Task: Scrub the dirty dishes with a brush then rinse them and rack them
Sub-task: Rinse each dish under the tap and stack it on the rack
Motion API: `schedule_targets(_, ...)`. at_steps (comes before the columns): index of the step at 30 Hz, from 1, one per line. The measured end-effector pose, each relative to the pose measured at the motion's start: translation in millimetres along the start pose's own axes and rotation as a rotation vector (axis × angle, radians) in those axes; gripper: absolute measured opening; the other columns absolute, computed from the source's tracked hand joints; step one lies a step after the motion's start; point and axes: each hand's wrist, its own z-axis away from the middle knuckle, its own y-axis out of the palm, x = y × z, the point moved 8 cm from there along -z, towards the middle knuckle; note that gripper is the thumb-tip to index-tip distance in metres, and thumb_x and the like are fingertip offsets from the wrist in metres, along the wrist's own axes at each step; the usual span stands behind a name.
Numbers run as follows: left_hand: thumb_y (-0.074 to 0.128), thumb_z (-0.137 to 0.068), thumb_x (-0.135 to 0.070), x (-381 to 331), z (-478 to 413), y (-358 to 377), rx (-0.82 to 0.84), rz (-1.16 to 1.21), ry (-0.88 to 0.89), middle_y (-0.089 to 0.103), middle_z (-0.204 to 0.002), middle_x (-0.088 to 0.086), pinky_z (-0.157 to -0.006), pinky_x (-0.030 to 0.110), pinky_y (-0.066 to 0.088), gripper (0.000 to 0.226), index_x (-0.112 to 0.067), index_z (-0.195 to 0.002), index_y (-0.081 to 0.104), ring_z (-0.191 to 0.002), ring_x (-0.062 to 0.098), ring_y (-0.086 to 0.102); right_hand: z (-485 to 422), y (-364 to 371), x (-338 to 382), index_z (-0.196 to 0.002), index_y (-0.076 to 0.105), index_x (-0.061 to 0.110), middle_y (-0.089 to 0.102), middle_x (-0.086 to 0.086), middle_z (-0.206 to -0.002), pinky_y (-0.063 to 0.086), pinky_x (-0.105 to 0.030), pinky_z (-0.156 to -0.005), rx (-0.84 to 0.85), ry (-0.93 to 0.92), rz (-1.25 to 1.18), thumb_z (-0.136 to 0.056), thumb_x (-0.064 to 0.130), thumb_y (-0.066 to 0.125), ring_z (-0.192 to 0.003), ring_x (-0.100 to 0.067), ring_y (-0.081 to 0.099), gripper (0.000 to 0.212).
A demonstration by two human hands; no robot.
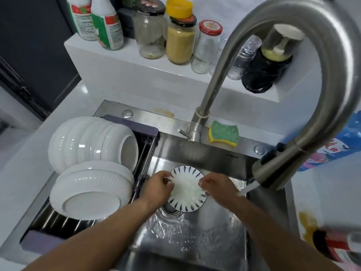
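From the head camera, I hold a small plate with a ring of dark blue leaf marks over the steel sink, just above the drain, which peeks out at the plate's 7 o'clock. My left hand grips the rim at 9 o'clock, fingers curled closed over the edge with the thumb on the white face. My right hand pinches the rim at 3 o'clock, fingers bent tight on it. The plate tilts its face up toward me.

The faucet arches over from 12 o'clock and ends in a spray head at 3 o'clock of my right hand. Water streams from it and lands on my right wrist, beside the plate, not on it.

At 9 o'clock of the sink sits a drying rack holding white ribbed bowls, stacked on their sides, with more bowls in front of them, bottoms toward me. A green and yellow sponge lies on the sink ledge at 1 o'clock from the plate, just beside the faucet base. Jars and bottles line the shelf at 12 o'clock. I see no brush in either hand.
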Motion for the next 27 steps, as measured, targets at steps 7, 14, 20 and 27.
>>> schedule_targets(7, 0.064, -0.097, -0.014, 60.5, -29.3, 44.3, -0.061, -0.024, -0.318, 0.06, -0.134, 0.018, -0.098, 0.033, 0.046, 0.044, -0.001, -0.137, 0.051, -0.124, 0.033, 0.059, -25.2, 10.3, -47.6, -0.07, 0.071, 0.011, 0.069, -0.003, -0.064, 0.05, -0.03, -0.057, 0.039, 0.086, -0.101, -0.094, 0.012, 0.07, -0.058, -0.015, 0.061, 0.024)
schedule_targets(14, 0.07, -0.088, -0.01, 92.5, -47.2, 69.0, -0.026, 0.041, -0.361, 0.072, -0.113, 0.009, -0.085, 0.025, 0.048, 0.03, -0.008, -0.117, 0.065, -0.108, 0.028, 0.067, -42.0, 25.0, -61.7, -0.093, 0.072, 0.002, 0.07, -0.014, -0.078, 0.046, -0.033, -0.061, 0.14, 0.19, -0.411, -0.095, 0.012, 0.069, -0.063, -0.019, 0.06, 0.01)
schedule_targets(20, 0.053, -0.088, 0.011, 96.2, -44.6, 89.2, -0.059, 0.321, -0.366, 0.067, -0.101, 0.008, -0.072, 0.035, 0.058, 0.034, -0.016, -0.107, 0.059, -0.09, 0.029, 0.065, -44.2, 23.9, -68.8, -0.091, 0.069, -0.004, 0.063, -0.018, -0.075, 0.038, -0.026, -0.051, 0.151, 0.246, -0.526, -0.096, 0.003, 0.067, -0.053, -0.018, 0.052, 0.009)
schedule_targets(27, 0.046, -0.089, 0.017, 89.1, -43.1, 87.7, -0.026, 0.35, -0.31, 0.064, -0.087, 0.003, -0.055, 0.029, 0.053, 0.039, -0.021, -0.094, 0.055, -0.077, 0.025, 0.062, -37.9, 23.2, -77.6, -0.099, 0.074, -0.002, 0.07, -0.015, -0.085, 0.048, -0.02, -0.048, 0.167, 0.27, -0.416, -0.096, 0.006, 0.067, -0.059, -0.016, 0.059, 0.011)
